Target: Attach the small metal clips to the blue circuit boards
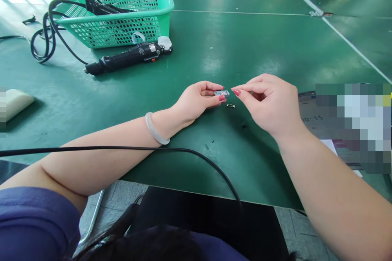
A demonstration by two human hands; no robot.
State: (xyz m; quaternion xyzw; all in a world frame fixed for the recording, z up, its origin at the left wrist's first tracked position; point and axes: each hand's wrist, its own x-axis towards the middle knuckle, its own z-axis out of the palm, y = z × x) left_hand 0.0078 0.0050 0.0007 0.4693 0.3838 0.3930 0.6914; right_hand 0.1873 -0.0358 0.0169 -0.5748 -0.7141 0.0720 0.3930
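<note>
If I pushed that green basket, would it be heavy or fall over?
The green basket is probably light for its size, because its plastic walls are full of holes. It sits flat, so it would likely slide, not tip, though the black cable looped over its rim might tug.

Your tabletop (196,65) is deep green; beyond your left hand (199,100), the perforated basket (122,28) is mint green with a grid pattern, and the power screwdriver (128,58) is black; your bangle (155,129) is milky white; your sleeve (39,220), purplish blue.
</note>
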